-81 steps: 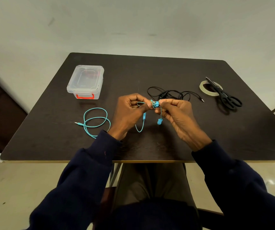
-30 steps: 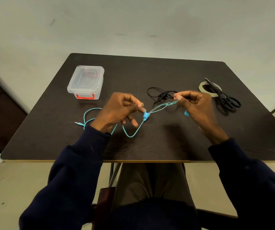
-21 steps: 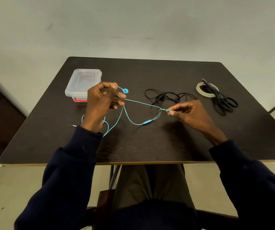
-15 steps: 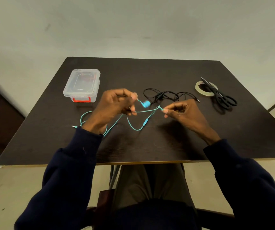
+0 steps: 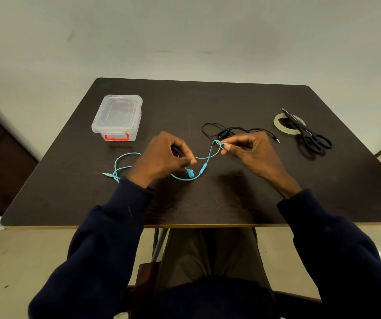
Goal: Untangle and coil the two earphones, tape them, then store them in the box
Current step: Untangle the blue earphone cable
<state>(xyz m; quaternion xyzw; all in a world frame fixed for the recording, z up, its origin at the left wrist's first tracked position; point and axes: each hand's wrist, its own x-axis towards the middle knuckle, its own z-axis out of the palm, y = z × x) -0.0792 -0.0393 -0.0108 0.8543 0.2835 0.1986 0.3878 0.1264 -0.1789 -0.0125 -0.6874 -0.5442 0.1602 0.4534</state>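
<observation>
both hands (image 5: 161, 157) pinching teal earphone (image 5: 204, 168), dark table (image 5: 207, 203)

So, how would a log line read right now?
step: untangling | left hand pinches turquoise earphone | right hand pinches its knot | black earphone, box untouched

The table (image 5: 207, 102) is presenting a dark brown top with faint wood grain and a pale tan front edge. The turquoise earphone (image 5: 204, 168) is showing one uniform colour across cable, earbud and inline housing. The black earphone (image 5: 227, 132) is reading as solid black. The box (image 5: 117, 116) is appearing clear and colourless, with a red-orange latch (image 5: 116, 137). The tape roll (image 5: 279, 125) is showing a pale, translucent cream. The scissors (image 5: 311, 139) are showing plain black. Both sleeves (image 5: 106, 238) are appearing dark navy, unpatterned; the trousers (image 5: 207, 254), dark olive-brown. The floor (image 5: 184, 38) is appearing pale grey-beige.
</observation>
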